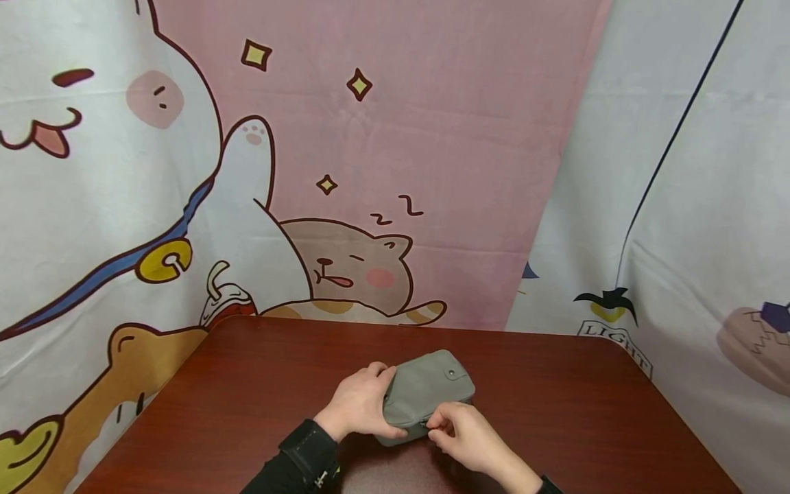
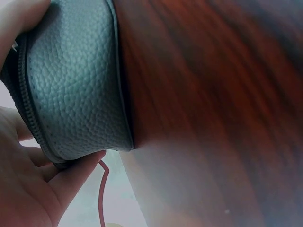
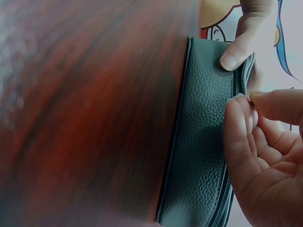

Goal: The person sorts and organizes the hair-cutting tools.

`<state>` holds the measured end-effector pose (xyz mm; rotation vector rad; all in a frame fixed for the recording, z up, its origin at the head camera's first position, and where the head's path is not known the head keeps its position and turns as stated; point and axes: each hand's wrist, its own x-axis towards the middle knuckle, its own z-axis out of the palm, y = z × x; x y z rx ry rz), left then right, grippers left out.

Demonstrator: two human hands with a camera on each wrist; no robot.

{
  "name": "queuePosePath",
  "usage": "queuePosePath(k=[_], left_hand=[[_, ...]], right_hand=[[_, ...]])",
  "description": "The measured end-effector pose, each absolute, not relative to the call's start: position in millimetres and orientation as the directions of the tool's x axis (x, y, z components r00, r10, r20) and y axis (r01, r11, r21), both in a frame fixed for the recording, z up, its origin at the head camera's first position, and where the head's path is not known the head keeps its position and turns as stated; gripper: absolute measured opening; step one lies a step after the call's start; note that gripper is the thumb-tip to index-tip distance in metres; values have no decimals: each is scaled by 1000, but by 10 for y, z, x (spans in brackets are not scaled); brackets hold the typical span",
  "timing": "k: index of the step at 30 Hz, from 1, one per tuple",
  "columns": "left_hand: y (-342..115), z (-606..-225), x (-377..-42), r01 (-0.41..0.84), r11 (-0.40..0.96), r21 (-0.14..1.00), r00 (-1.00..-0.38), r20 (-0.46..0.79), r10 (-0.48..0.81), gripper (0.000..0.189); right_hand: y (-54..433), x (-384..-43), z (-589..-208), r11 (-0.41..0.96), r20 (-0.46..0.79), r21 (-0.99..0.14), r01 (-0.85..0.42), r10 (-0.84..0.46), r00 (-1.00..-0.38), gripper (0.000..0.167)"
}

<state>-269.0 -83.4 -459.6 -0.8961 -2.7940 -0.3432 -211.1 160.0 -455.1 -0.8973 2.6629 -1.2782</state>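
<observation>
A grey-green zippered pouch of pebbled leather lies on the table, a snap button on its top flap. My left hand grips the pouch's left end, its thumb along the near side. At the near side, my right hand pinches the zipper pull between thumb and fingers; most of the pull is hidden by the fingertips. In the right wrist view the zipper runs along the pouch's upper edge, slightly parted near the left thumb. The left wrist view shows zipper teeth beside the left fingers.
The reddish-brown wooden table spreads around the pouch. Behind it hangs a cloth backdrop printed with cartoon animals, reaching down to the table's far edge. Dark sleeves cover the forearms.
</observation>
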Motion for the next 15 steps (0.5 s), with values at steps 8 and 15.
queuePosePath(k=[8, 15], left_hand=[[-840, -4588, -2691, 590, 789, 172, -801, 244, 546, 105], [-842, -4597, -2692, 591, 787, 178, -801, 243, 547, 105]], right_hand=[[1597, -2122, -4556, 476, 196, -735, -482, -532, -824, 6], [1599, -2128, -4519, 496, 207, -693, -523, -557, -804, 8]])
